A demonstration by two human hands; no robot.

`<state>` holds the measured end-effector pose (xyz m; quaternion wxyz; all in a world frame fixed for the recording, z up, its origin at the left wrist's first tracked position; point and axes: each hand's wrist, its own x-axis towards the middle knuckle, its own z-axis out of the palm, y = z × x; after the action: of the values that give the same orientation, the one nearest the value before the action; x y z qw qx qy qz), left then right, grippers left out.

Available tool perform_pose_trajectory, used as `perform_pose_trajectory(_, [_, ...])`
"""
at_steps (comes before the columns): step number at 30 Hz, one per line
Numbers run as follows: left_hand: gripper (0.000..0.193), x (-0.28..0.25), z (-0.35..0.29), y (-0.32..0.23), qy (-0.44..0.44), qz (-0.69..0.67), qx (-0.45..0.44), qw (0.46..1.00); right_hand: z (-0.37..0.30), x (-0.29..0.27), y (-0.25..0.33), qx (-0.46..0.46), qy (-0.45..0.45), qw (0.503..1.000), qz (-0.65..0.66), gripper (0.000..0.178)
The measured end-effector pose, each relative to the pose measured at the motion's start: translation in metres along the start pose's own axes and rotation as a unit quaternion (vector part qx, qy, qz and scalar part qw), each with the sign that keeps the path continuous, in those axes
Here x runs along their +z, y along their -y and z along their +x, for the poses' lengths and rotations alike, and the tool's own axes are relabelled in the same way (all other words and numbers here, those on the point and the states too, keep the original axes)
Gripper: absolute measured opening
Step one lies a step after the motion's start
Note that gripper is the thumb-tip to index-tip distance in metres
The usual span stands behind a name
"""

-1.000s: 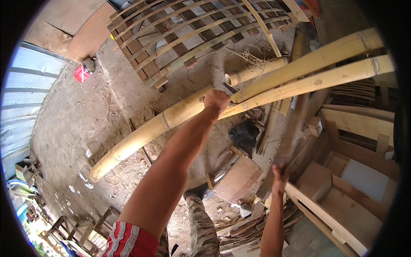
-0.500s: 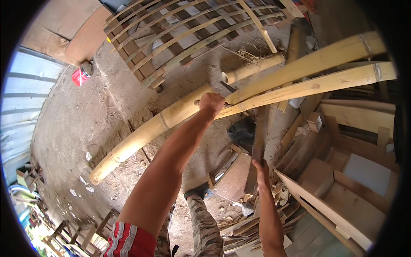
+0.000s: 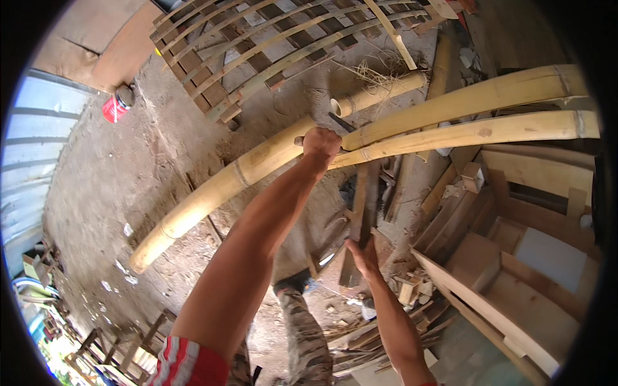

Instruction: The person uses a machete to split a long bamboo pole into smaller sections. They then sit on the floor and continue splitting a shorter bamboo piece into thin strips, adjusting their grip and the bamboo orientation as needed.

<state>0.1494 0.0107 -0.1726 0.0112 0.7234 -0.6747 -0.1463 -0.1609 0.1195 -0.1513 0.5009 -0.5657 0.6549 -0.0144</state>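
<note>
My left hand (image 3: 322,141) is closed around the handle of a tool whose brown butt (image 3: 299,140) pokes out left of the fist. A little dark metal shows right of the fist, at the split end of a long yellow bamboo pole (image 3: 476,132); most of the tool is hidden. The pole is parted lengthwise into an upper and a lower half. Below it, my right hand (image 3: 364,252) grips a dark wooden plank (image 3: 365,199) near its lower end. The plank stands steeply, its top close under the lower half. Left of the fist extends a thick whole bamboo piece (image 3: 225,183).
A slatted bamboo and wood frame (image 3: 257,58) lies at the far side. A short bamboo tube (image 3: 380,91) with shavings is near it. Wooden cabinet carcasses (image 3: 463,302) stand at right. Scrap wood (image 3: 393,334) lies by my feet; a red can (image 3: 117,106) stands far left.
My right hand has moved left with the plank, which now sits further left under the split bamboo. My left hand keeps its grip at the split.
</note>
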Motion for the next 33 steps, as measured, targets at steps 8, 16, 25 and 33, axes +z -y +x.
perform_pose_trajectory(8, [0.016,0.002,-0.017,-0.006,0.034,-0.037,-0.084,0.995,-0.048,-0.007,-0.1,0.051,-0.192,0.98,0.028,0.075])
perform_pose_trajectory(16, [0.019,0.01,-0.021,-0.022,0.065,-0.136,-0.162,0.975,-0.09,0.026,-0.2,0.104,-0.248,0.962,-0.047,0.086])
perform_pose_trajectory(25, [0.044,-0.007,-0.042,-0.071,0.078,-0.253,-0.209,0.942,0.0,-0.027,-0.252,0.242,-0.133,0.955,-0.111,0.103])
perform_pose_trajectory(33, [0.046,0.028,-0.081,-0.084,0.124,-0.269,-0.254,0.921,-0.047,-0.236,0.235,-0.38,-0.251,0.8,0.391,0.078])
